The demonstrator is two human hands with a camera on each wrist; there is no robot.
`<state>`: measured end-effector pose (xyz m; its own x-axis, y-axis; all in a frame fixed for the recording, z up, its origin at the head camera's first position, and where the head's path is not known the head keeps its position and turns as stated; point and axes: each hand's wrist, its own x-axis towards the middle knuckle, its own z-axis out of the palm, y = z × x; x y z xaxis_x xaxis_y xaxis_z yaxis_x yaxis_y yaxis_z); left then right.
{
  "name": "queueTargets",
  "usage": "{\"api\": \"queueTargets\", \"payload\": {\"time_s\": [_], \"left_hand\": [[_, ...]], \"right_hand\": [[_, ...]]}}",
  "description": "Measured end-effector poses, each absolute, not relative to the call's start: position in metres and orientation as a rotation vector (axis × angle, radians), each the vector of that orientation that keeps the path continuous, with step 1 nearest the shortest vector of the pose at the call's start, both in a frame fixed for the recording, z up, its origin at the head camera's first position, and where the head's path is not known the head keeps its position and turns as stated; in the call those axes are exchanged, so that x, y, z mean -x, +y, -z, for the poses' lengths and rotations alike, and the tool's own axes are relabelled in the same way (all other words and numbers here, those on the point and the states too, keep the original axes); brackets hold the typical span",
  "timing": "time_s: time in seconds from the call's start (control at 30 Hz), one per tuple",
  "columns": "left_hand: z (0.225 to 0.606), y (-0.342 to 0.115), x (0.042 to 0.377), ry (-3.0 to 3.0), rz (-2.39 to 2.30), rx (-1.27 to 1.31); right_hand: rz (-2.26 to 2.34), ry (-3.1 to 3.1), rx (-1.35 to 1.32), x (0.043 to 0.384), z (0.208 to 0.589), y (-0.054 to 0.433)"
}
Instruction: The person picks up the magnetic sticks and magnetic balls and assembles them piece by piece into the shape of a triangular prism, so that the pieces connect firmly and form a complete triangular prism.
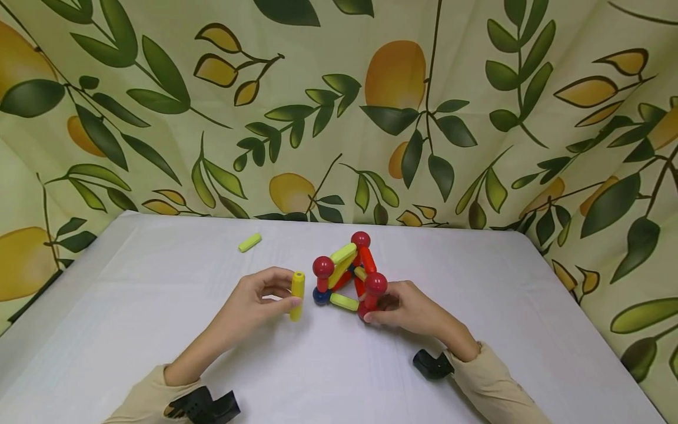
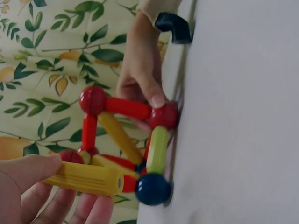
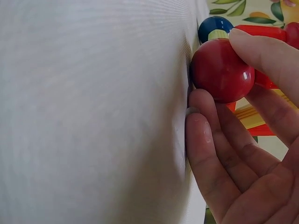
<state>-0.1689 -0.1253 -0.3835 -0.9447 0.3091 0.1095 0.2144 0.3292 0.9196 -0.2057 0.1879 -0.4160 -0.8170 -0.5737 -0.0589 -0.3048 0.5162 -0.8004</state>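
Observation:
My left hand [image 1: 255,300] pinches a yellow magnetic rod [image 1: 298,296] between thumb and fingers, upright and just left of a magnetic ball-and-rod frame [image 1: 344,302]. In the left wrist view the round end of the yellow rod [image 2: 88,178] overlaps the frame. My right hand [image 1: 413,311] grips the frame's near right corner, with thumb and fingers around a bottom red ball [image 3: 222,70]. Red balls top its short red uprights. A blue ball [image 1: 321,296] forms the bottom left corner, joined to the gripped ball by a light green rod [image 2: 157,149]. Yellow and red rods cross inside.
A loose light green rod [image 1: 250,242] lies on the white-covered table [image 1: 169,277], behind my left hand. A curtain [image 1: 328,141] printed with leaves and fruit hangs along the table's back edge. Black wrist mounts [image 1: 433,364] sit on both sleeves.

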Motion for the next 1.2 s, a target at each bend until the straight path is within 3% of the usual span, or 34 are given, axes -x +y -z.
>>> {"api": "queueTargets", "payload": {"time_s": [1.2], "left_hand": [[0.416,-0.043,0.159,2.143,-2.199,-0.175]], "right_hand": [[1.270,2.423,0.679,0.209,0.421,0.189]]}}
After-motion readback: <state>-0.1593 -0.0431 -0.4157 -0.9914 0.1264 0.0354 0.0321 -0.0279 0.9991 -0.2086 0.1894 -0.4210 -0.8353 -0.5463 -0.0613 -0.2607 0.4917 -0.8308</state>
